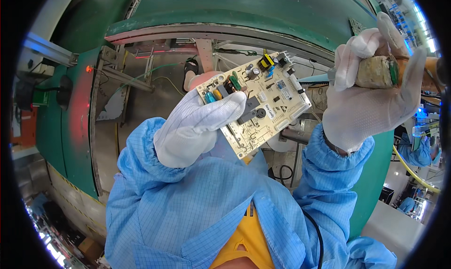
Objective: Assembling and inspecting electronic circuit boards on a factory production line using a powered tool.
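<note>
Left gloved hand (195, 128): gripping populated circuit board (277, 97), component side visible. Right gloved hand (354, 110): gripping tape-wrapped tool (374, 72), right of board.

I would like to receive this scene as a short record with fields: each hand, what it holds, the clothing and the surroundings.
Left hand: white-gloved, gripping a circuit board at its left side, thumb over the front
Board: beige, component side facing the camera, held slantwise
Right hand: white-gloved, fingers around a wrapped object, worn-looking; its exact kind is unclear
Clothing: blue checked smock, yellow shirt
Ahead: green work surface
Right side: yellow hose
</note>
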`<action>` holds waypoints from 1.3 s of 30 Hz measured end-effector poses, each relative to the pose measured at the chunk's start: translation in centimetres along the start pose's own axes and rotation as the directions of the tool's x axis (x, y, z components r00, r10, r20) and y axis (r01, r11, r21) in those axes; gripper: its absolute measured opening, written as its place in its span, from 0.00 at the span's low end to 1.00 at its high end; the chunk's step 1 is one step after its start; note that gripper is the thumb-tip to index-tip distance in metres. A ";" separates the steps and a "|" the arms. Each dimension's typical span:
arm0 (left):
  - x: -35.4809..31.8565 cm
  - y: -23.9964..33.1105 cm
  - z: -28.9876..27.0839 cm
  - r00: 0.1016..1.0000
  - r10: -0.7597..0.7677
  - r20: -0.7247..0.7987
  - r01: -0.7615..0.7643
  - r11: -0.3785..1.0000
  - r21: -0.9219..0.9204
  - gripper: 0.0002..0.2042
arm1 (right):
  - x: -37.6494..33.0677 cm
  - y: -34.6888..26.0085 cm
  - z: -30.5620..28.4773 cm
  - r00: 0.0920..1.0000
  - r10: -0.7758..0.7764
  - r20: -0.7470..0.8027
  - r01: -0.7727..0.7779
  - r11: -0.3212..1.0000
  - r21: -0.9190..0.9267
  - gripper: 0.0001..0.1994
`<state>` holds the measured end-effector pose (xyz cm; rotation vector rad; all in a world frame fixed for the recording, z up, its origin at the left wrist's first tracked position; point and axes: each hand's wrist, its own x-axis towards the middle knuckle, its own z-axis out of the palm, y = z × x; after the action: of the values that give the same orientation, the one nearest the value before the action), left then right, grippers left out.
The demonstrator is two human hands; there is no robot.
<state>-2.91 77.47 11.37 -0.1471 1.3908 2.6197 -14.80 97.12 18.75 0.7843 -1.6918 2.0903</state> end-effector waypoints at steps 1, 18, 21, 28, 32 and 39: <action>0.1 -0.3 -0.3 1.000 0.009 0.003 -0.008 1.000 -0.004 0.12 | 0.0 0.0 0.0 1.000 0.001 -0.002 -0.001 1.000 -0.005 0.27; -0.3 -2.8 -2.8 0.707 0.650 0.279 -0.587 0.318 0.745 0.22 | -0.3 -0.3 1.8 0.985 -0.115 0.128 0.114 0.993 0.020 0.21; -0.3 -2.7 -2.7 0.733 0.625 0.269 -0.583 0.372 0.722 0.23 | -0.1 -1.0 1.5 0.996 0.020 0.084 -0.010 0.993 -0.115 0.22; -0.5 -3.2 -3.6 0.769 0.564 0.302 -0.508 0.253 0.823 0.21 | -0.3 -0.1 1.9 0.995 -0.027 0.099 0.017 0.994 0.108 0.25; 0.0 -3.7 -4.0 0.962 0.271 -0.021 -0.243 0.893 0.379 0.17 | 0.1 0.4 1.3 0.988 -0.094 0.125 0.060 0.965 0.256 0.25; 2.8 3.3 -3.8 0.897 0.436 0.066 -0.430 0.832 0.350 0.15 | 0.7 0.7 -1.6 0.982 0.111 0.155 -0.174 0.851 0.495 0.25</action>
<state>-6.30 72.80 11.44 0.2257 2.0917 2.6267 -16.10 98.43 18.37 0.9724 -1.2861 2.6966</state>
